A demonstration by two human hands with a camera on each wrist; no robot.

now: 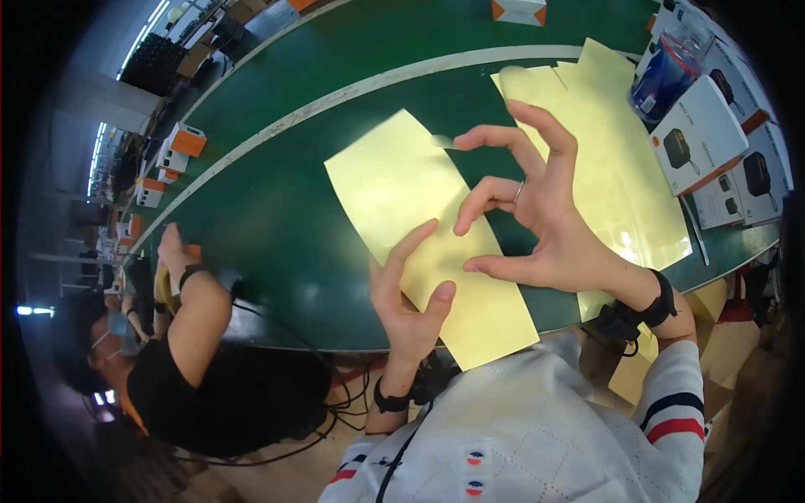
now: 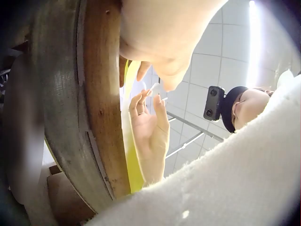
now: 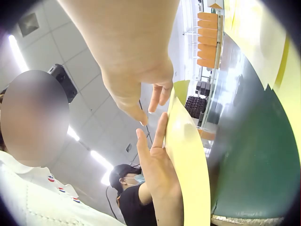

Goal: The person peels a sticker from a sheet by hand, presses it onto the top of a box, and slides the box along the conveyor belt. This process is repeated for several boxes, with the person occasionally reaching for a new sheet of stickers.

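Observation:
A pale yellow sheet (image 1: 394,176) is held slanting above the green table. The left hand (image 1: 411,293) grips its near left part, index finger and thumb in front, other fingers partly hidden behind it. Over the sheet's right side, the right hand (image 1: 545,201) has its fingers spread and bent, thumb apart from them. Blurred pale spots show at two of its fingertips; a small translucent piece (image 2: 157,89) shows by the right hand (image 2: 150,136) in the left wrist view. In the right wrist view the sheet (image 3: 188,160) runs beside the left hand (image 3: 162,179).
More yellow sheets (image 1: 629,176) lie on the table at the right. Beyond them stand white boxes (image 1: 696,134) and a blue clear container (image 1: 667,75). A thin tool (image 1: 696,230) lies near the boxes. Another person (image 1: 193,360) sits at the left, by black cables (image 1: 335,411).

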